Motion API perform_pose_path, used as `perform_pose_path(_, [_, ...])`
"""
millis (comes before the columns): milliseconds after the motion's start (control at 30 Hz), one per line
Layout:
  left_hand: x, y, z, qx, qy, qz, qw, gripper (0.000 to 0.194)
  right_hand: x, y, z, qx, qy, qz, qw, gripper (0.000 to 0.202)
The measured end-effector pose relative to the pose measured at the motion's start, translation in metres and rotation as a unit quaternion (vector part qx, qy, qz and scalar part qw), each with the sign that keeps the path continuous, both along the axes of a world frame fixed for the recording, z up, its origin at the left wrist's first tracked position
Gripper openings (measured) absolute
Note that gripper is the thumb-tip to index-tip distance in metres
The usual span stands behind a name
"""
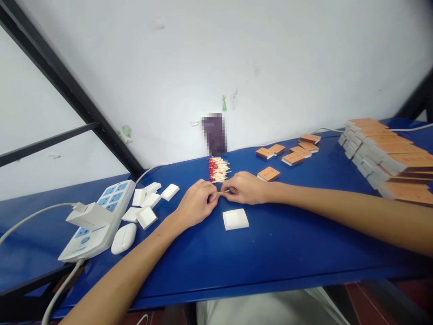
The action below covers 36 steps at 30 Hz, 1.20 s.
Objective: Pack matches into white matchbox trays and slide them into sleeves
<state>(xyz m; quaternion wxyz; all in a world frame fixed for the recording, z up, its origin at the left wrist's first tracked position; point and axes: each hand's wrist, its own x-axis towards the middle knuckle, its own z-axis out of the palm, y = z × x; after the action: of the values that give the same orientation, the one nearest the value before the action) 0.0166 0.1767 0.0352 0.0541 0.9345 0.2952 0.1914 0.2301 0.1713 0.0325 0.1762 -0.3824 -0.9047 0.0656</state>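
Observation:
Between my left hand (199,201) and my right hand (246,188) lie a few matchsticks (222,192), pinched at both ends by closed fingers. My left fingers hide one end of them, so their heads and number cannot be made out. Just beyond my hands is a heap of red-tipped matches (219,169) with the heads mostly to the left. Nearer to me, a white matchbox tray (236,219) rests on the blue table by itself. An orange matchbox cover (268,174) lies beyond my right wrist.
Several white trays (146,217) lie at the left, beside a white earbud case (123,238) and a power strip (111,198) with a plugged-in charger (89,215). Orange matchboxes (293,158) are scattered at the back right. A large stack of matchboxes (389,149) stands far right.

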Motion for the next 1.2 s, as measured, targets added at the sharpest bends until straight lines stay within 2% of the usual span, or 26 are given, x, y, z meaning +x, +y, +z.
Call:
perform_pose_path(200, [0.003, 0.001, -0.002, -0.008, 0.028, -0.025, 0.999, 0.016, -0.006, -0.007, 0.013, 0.085, -0.136, -0.013, 0.987, 0.019])
perform_pose_path(300, [0.004, 0.0, -0.002, -0.023, 0.032, -0.031, 0.999, 0.014, -0.007, -0.009, 0.016, 0.085, -0.164, -0.017, 0.983, 0.025])
perform_pose_path(533, [0.002, 0.002, -0.002, -0.05, 0.013, -0.044, 0.998, 0.009, -0.01, -0.012, 0.019, 0.016, -0.146, -0.01, 0.989, 0.023])
perform_pose_path(700, [0.0, 0.008, -0.001, -0.039, 0.021, -0.035, 0.998, 0.015, -0.01, -0.011, 0.016, 0.023, -0.162, -0.03, 0.986, 0.021])
perform_pose_path(833, [-0.001, 0.01, -0.002, -0.025, 0.027, -0.049, 0.998, 0.011, -0.01, -0.012, 0.019, 0.01, -0.162, -0.034, 0.986, 0.024])
perform_pose_path(1000, [-0.001, 0.007, -0.001, -0.026, 0.037, -0.054, 0.997, 0.011, -0.01, -0.013, 0.025, -0.015, -0.134, -0.026, 0.991, 0.022])
perform_pose_path(1200, [-0.002, 0.0, 0.004, -0.015, 0.056, -0.057, 0.997, 0.01, -0.008, -0.012, 0.023, -0.014, -0.106, -0.006, 0.994, 0.018])
